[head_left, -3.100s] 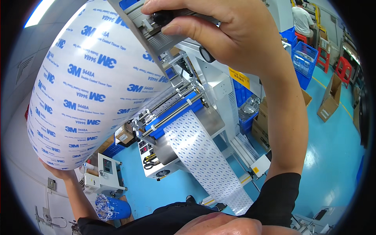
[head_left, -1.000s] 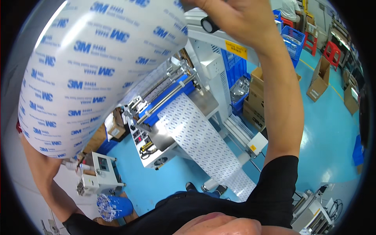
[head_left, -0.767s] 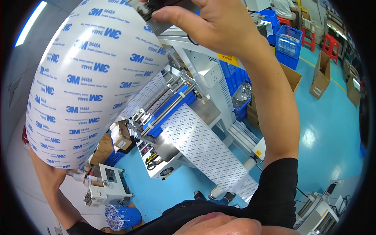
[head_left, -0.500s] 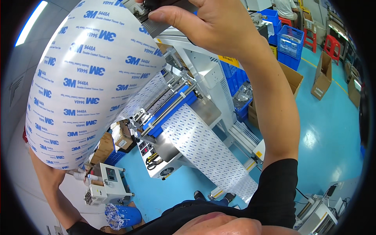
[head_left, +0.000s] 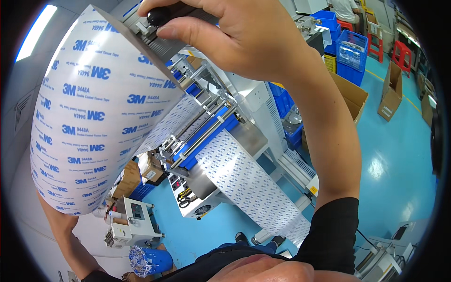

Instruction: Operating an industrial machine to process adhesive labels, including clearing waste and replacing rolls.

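A large roll of white tape liner with blue print (head_left: 89, 127) fills the left side, its grey end edge facing the machine. My right hand (head_left: 235, 42) reaches up across the top, thumb and forefinger closed around a black ball knob (head_left: 159, 17) beside the roll's upper end. My left hand (head_left: 63, 221) is at the roll's lower end, with its fingers hidden behind it. From the roll, a sheet runs to the metal rollers (head_left: 206, 131) of a machine. A printed white web (head_left: 249, 183) comes out over a metal plate and hangs down toward my feet.
Scissors (head_left: 187, 201) lie on the machine's control panel. A small white machine (head_left: 134, 218) and a blue bin of scraps (head_left: 150, 261) stand at lower left. Blue crates (head_left: 351, 49), cardboard boxes (head_left: 391, 91) and red stools (head_left: 401, 57) are at right. A person (head_left: 345, 10) sits at the back.
The view has shifted slightly. My right hand appears farther left and lower, and the black knob and the roll's end edge now show more plainly. My left hand stays at the roll's lower end.
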Demonstrator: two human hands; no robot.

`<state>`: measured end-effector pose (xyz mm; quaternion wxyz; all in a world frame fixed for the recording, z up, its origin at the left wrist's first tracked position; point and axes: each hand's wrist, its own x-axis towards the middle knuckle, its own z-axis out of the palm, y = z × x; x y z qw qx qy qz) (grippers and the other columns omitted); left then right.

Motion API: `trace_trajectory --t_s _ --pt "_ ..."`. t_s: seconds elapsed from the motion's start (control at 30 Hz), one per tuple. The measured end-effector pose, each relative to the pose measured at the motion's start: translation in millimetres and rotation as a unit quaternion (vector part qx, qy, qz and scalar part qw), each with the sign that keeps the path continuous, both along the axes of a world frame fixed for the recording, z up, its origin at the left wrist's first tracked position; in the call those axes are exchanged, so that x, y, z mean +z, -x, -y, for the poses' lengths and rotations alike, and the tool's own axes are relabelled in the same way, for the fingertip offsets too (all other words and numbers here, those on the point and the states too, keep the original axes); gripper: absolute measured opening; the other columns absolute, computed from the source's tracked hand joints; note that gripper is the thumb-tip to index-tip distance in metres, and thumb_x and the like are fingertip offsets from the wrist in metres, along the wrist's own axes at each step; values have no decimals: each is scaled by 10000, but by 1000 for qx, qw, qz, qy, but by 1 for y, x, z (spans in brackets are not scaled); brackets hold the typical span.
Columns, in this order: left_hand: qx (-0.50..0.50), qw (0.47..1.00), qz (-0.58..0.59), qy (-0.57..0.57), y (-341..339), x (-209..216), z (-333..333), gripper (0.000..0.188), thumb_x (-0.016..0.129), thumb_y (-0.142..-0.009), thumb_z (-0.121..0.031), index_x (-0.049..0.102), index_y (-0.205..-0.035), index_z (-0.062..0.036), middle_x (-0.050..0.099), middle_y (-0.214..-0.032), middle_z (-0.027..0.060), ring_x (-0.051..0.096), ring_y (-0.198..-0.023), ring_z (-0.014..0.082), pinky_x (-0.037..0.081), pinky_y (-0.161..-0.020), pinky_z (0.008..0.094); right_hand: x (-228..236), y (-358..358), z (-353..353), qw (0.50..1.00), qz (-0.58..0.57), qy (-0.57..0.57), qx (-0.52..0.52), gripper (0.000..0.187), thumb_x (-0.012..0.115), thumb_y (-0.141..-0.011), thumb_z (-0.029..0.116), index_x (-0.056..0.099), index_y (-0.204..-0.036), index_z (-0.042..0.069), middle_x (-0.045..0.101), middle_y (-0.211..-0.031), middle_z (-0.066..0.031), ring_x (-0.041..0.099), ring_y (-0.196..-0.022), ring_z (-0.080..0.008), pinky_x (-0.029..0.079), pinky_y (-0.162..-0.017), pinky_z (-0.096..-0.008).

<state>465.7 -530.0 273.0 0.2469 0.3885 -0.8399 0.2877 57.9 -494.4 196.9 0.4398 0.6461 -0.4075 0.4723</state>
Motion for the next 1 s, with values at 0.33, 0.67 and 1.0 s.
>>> trace_trajectory --t_s 0.33,0.67,1.0 --pt "8 999 -51 -9 5 -4 2 694 789 -604 -222 481 -1175 26 536 -1176 166 525 -1072 254 395 -913 349 -6 17 21 948 8 62 311 295 602 -764 79 548 -1039 -13 569 -952 -157 509 -912 -320 389 -822 -386" --pt "10 999 -44 -27 -2 -4 5 721 809 -574 -212 482 -1171 28 539 -1175 166 526 -1071 253 394 -914 347 -100 -48 78 826 366 -32 428 298 521 -881 110 521 -1148 -24 605 -1054 -114 579 -959 -173 445 -848 -275" --pt "142 988 22 -54 -64 16 -9 636 783 -646 -203 516 -1191 -13 579 -1161 126 543 -1061 231 398 -924 354 -43 -45 175 584 296 -26 756 186 594 -866 139 640 -1015 37 624 -1041 -66 581 -973 -143 459 -839 -265"
